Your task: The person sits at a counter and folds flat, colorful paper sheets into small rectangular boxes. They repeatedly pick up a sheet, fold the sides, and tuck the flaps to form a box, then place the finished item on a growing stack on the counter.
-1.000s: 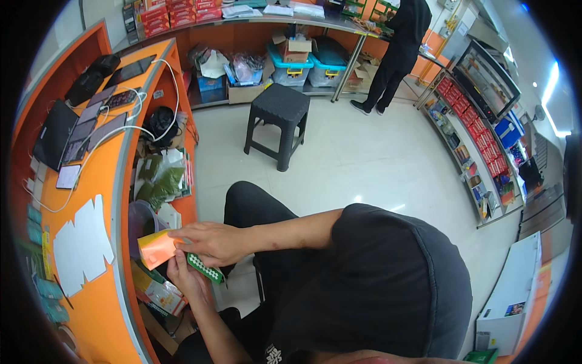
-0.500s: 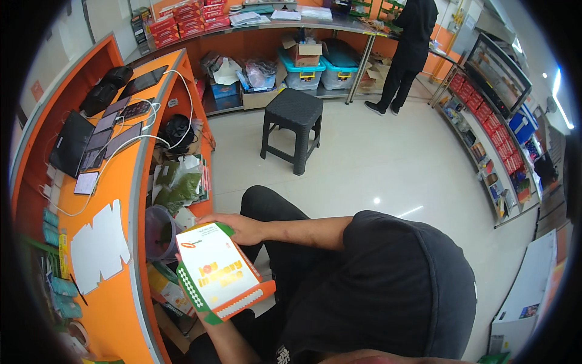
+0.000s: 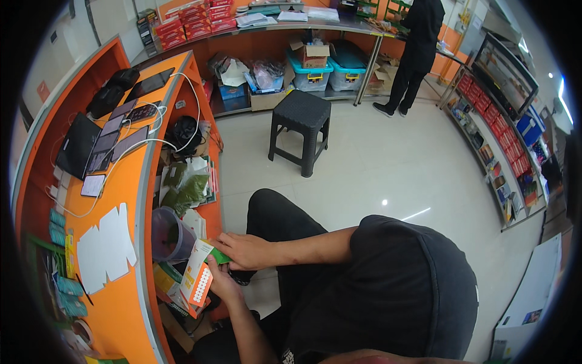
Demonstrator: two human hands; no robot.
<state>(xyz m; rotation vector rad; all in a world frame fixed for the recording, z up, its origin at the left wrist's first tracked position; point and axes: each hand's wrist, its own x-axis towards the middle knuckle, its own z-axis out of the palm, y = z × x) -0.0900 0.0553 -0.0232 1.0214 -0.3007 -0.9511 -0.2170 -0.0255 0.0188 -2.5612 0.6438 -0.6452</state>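
The left hand is gripping the lower end of a flat orange-and-white box, tilted just beside the orange bench, near a grey bin. The right hand is closing over the box's green upper end. The box is being held off the shelf, not yet set anywhere. Well beyond the bench, a black stool is standing.

Flat orange-and-white box, face-up and broad to the camera half a second back, now turned edge-on and lowered beside the orange counter. Right hand shifted onto its green top end; left hand beneath, gripping.
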